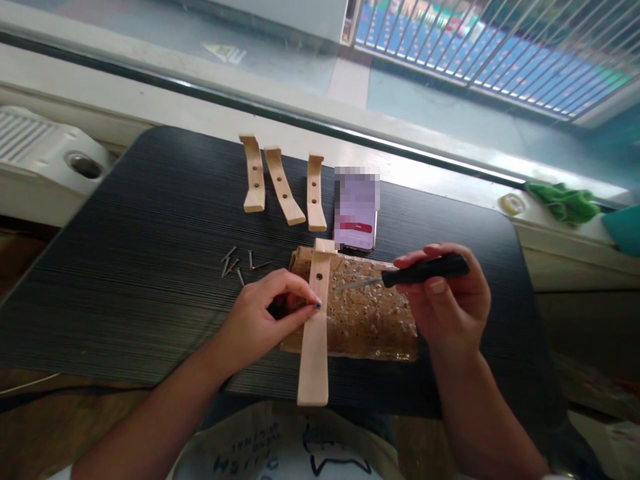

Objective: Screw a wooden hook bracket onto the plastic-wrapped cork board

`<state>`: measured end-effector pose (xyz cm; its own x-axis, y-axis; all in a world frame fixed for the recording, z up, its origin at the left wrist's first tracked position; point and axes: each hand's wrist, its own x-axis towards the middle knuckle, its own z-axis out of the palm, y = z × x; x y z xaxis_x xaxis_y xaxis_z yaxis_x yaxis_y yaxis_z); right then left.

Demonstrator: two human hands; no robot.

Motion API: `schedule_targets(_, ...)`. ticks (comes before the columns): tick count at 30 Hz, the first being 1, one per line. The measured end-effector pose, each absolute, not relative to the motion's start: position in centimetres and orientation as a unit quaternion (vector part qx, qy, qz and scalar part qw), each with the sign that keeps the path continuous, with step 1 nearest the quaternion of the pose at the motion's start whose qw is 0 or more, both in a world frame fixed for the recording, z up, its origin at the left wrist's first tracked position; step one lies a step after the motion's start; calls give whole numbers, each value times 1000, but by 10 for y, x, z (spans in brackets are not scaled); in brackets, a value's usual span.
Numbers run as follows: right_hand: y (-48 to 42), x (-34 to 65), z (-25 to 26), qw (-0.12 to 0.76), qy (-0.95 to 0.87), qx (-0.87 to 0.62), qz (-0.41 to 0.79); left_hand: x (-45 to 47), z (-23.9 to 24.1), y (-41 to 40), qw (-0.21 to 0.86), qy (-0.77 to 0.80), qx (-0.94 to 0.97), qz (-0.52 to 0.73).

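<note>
A pale wooden hook (314, 360) with a bent upper end lies across a brown taped board (373, 327), which is pitted with small holes. My left hand (265, 310) pinches a screw (317, 306) between thumb and forefinger over the hook's lower hole. Only the dark head of the screw shows clearly. One open hole is visible higher on the hook. My right hand (453, 300) grips a black-handled screwdriver (427, 270), its thin shaft pointing left above the board. The screwdriver's tip is apart from the screw.
Several loose screws (233, 261) lie left of the board on the dark table (150, 267). Three more wooden hooks (285, 187) stand in a row at the back. A phone (356, 210) is beside them. Behind are a windowsill, a green cloth (563, 202) and a tape roll (513, 204).
</note>
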<state>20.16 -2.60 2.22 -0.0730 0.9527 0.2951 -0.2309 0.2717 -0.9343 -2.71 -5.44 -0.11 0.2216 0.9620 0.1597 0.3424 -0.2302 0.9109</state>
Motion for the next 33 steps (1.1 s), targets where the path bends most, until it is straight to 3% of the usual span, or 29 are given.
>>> schedule_targets(15, -47, 177, 61, 498, -719, -345, 340, -26, -4, -57, 393, 481, 667, 411)
schedule_targets(22, -46, 163, 72, 416, -774, -365, 307, -28, -9, -58, 401, 480, 672, 397)
schedule_targets(33, -42, 157, 78, 376, -803, -381, 261, -28, -10, -57, 404, 465, 676, 405)
